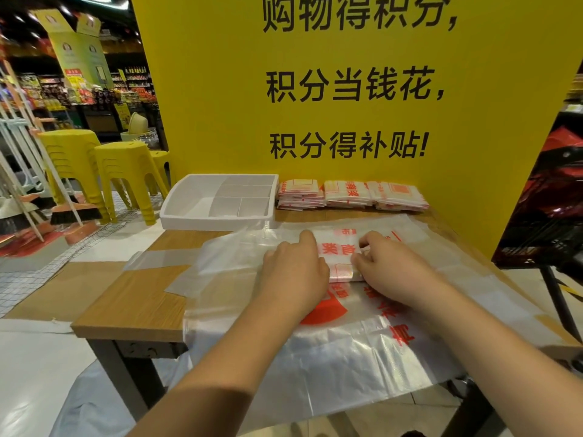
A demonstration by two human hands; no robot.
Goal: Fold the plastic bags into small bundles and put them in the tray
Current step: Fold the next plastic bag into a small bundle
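A yellow board (220, 105) stood behind the wooden table (132, 304). Loose plastic bags (347, 357) lay spread across the table, hanging over its near edge. The white tray (176, 212) sat at the back left, with folded bundles (347, 193) stacked just beside it. The left hand (296, 272) pressed flat on a half-folded bag (339, 247) while the right hand (385, 266) pinched its fold.

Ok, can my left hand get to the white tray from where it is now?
Probably yes. The left hand presses the plastic bag this side of the tray, which sits at the far left of the table; only flat plastic lies between, nothing upright blocks it.
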